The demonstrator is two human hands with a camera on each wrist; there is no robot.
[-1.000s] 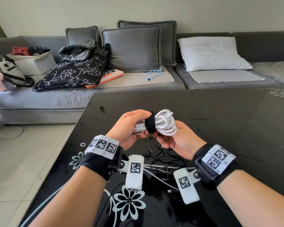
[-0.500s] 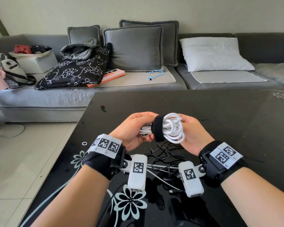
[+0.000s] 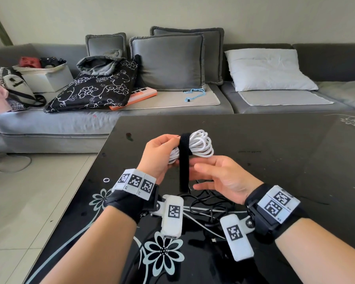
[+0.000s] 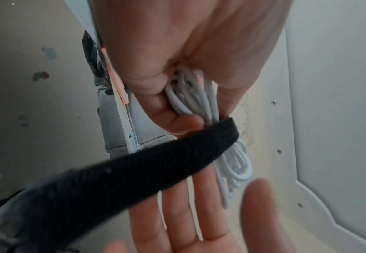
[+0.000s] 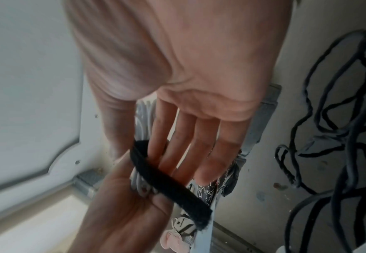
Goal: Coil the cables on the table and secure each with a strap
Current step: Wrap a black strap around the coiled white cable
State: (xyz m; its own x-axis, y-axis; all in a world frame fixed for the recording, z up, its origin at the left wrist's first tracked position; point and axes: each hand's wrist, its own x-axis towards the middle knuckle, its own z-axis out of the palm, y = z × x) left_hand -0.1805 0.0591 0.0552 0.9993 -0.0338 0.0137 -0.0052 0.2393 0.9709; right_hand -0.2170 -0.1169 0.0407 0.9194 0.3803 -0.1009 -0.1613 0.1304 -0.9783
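A bundle of coiled white cable [image 3: 201, 143] is held above the black glass table [image 3: 285, 160]. My left hand [image 3: 164, 152] grips the bundle's left end, its fingers curled round the strands [image 4: 190, 95]. A black strap [image 3: 183, 167] passes over the top of the bundle and its long free end hangs straight down. My right hand [image 3: 203, 175] is just below the bundle with the palm up and the fingers [image 5: 186, 147] straight. Its fingertips reach the hanging strap [image 5: 166, 181], with nothing gripped.
A tangle of loose black cables [image 3: 209, 203] lies on the table under my wrists, also in the right wrist view [image 5: 339, 137]. The table's left edge drops to a tiled floor. A grey sofa [image 3: 168, 64] with cushions and bags stands behind.
The strap sat wound round the bundle's middle; now its long end hangs loose. My right hand has let go of the bundle and opened flat below it.
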